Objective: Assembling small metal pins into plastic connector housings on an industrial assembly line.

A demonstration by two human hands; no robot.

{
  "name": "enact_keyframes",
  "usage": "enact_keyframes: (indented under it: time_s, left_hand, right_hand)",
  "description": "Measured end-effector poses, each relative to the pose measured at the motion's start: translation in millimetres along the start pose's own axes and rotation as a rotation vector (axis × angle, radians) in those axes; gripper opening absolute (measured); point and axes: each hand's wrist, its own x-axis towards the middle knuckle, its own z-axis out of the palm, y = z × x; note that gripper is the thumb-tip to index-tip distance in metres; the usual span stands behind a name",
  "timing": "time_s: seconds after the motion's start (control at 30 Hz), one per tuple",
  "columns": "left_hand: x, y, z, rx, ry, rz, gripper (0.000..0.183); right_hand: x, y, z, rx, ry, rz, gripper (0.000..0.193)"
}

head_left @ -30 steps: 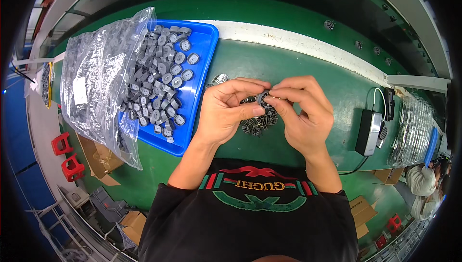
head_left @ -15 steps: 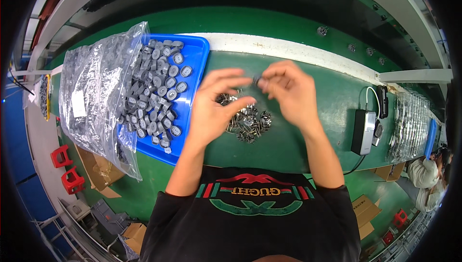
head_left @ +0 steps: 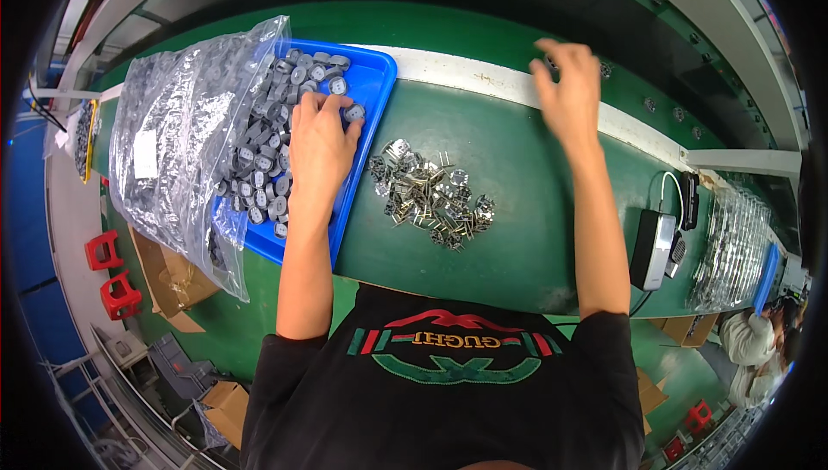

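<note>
My left hand point(head_left: 319, 147) is over the blue tray point(head_left: 373, 60), among many small grey round plastic parts point(head_left: 261, 178). Its thumb and forefinger are apart, with one grey part point(head_left: 354, 113) close by their tips. My right hand point(head_left: 571, 95) reaches past the white rail onto the dark green belt. Its fingers are apart, around a small round part point(head_left: 553, 64) that they partly cover. Between my arms a loose heap of shiny metal pieces with pins point(head_left: 435, 198) lies on the green tabletop point(head_left: 517, 237).
A large clear plastic bag of grey parts point(head_left: 172, 134) overlaps the tray's left side. Several small round parts point(head_left: 649, 104) sit spaced along the belt beyond the white rail point(head_left: 466, 71). A black-and-silver device point(head_left: 653, 250) with a cable and stacked clear trays point(head_left: 733, 241) stand at right.
My hands have parted from above the metal heap. The left moved left to the grey parts in the tray; the right moved up and right with a small part to the belt.
</note>
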Motion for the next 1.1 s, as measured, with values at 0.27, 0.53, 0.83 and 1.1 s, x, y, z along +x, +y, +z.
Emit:
enact_keyframes:
  time_s: [0.27, 0.53, 0.83, 1.1]
  left_hand:
    - [-10, 5, -14, -0.712, -0.029, -0.139, 0.035]
    - [-33, 26, -13, -1.589, -0.262, -0.329, 0.037]
    - [-38, 49, -2, -1.526, -0.442, -0.303, 0.045]
    - [-43, 61, -7, -1.47, -0.509, -0.087, 0.041]
  right_hand:
    - [-65, -67, -9, 0.49, -0.643, -0.209, 0.014]
    - [-81, -46, -46, 0.087, -0.369, -0.374, 0.017]
    - [-86, -43, -31, 0.225, -0.361, -0.074, 0.014]
    - [-53, -103, -58, 0.518, -0.151, -0.091, 0.02]
